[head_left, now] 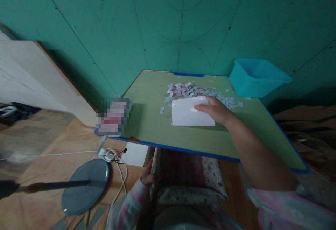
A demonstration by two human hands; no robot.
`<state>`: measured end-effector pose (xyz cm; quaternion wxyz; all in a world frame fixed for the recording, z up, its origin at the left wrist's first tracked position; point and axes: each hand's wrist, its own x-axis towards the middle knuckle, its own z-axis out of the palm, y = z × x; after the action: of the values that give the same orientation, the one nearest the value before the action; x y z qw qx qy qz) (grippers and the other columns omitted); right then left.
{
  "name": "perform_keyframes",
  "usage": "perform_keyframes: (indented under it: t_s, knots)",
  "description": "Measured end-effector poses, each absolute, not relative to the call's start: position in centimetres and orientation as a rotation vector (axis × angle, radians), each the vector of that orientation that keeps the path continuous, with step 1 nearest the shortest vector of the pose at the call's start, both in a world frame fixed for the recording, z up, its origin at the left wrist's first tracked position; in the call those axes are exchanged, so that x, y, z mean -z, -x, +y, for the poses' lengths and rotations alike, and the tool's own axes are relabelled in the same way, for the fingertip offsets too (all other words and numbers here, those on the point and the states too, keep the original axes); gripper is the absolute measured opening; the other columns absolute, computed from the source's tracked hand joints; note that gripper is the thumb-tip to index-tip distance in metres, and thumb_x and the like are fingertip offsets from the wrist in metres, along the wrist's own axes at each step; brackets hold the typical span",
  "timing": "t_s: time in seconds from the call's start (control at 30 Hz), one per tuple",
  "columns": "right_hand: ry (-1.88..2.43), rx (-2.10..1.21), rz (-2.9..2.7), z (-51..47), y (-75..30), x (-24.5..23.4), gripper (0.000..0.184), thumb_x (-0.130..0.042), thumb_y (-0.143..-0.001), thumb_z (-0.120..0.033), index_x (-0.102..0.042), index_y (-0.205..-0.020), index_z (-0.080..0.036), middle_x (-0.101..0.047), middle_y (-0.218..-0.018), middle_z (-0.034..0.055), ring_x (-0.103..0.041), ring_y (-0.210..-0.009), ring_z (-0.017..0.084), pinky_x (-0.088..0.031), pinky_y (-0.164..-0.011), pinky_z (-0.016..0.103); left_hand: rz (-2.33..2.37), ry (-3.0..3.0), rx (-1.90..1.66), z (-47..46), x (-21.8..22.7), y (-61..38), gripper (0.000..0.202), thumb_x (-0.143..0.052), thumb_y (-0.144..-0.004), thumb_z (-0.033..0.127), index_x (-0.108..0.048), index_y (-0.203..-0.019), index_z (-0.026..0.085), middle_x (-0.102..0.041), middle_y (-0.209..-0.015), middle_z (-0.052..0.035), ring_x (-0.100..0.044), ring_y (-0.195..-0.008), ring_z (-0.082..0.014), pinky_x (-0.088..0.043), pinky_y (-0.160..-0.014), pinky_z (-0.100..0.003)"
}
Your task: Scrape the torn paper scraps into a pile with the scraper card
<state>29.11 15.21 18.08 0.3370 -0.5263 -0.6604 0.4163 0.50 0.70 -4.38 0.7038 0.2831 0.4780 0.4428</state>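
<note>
My right hand grips a white plastic scraper, a flat rectangular piece with a small hole in one corner, thumb across its face. It is tilted over the green tabletop, just in front of a heap of small white and pink paper pieces. A few pieces lie apart from the heap. Below the table's front edge, my left hand is closed on the left rim of a speckled, fabric-covered bin. Its fingertips are partly hidden. The bin's inside looks dark reddish.
A turquoise plastic basket stands at the table's back right corner. A blurred-out box sits at its left end. On the floor are a white box, cables, and a round grey stand base. A green wall rises behind.
</note>
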Motion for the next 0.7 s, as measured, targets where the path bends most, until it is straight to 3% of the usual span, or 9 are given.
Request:
perform_keyframes:
  t_s: [0.17,0.33,0.53,0.7]
  knots:
    - [1.523,-1.009,-1.616,15.8,-31.0,-19.0,0.025,-0.06,-0.062,-0.03,-0.062,-0.082,-0.015,-0.065,-0.073,0.0032,-0.054,-0.056,0.013,-0.04,-0.053,0.025,1.045,-0.635,-0.964,0.4,5.1,-0.2,0.047,-0.065,-0.034,-0.002,-0.072,-0.071,0.026,-0.068,-0.055,0.0048,-0.058,-0.055,-0.0163,-0.042,-0.049,-0.023]
    - [1.549,-0.973,-1.494,16.2,-31.9,-18.8,0.028,-0.062,-0.06,-0.032,-0.062,-0.082,-0.015,-0.065,-0.074,0.0031,-0.053,-0.054,0.013,-0.039,-0.05,0.026,1.06,-0.632,-0.9,0.2,4.9,0.0,0.044,-0.068,-0.035,-0.001,-0.07,-0.067,0.029,-0.064,-0.049,0.0053,-0.053,-0.047,-0.0147,-0.037,-0.042,-0.023]
    - [1.562,-0.966,-1.52,16.8,-32.0,-18.0,0.02,-0.058,-0.061,-0.028,-0.062,-0.076,-0.016,-0.063,-0.064,0.003,-0.053,-0.051,0.015,-0.037,-0.046,0.026,1.132,-0.622,-0.855,0.0,4.9,-0.2,0.058,-0.069,-0.034,0.002,-0.069,-0.085,0.029,-0.062,-0.051,0.0032,-0.057,-0.056,-0.0215,-0.041,-0.048,-0.028]
    - [1.603,-0.679,-1.437,17.7,-33.4,-17.7,0.019,-0.056,-0.062,-0.031,-0.061,-0.073,-0.017,-0.062,-0.065,0.0043,-0.055,-0.058,0.018,-0.041,-0.05,0.03,1.169,-0.621,-0.892,0.0,4.7,-0.5,0.069,-0.068,-0.031,0.003,-0.066,-0.096,0.028,-0.063,-0.054,0.0048,-0.059,-0.063,-0.0233,-0.047,-0.064,-0.032]
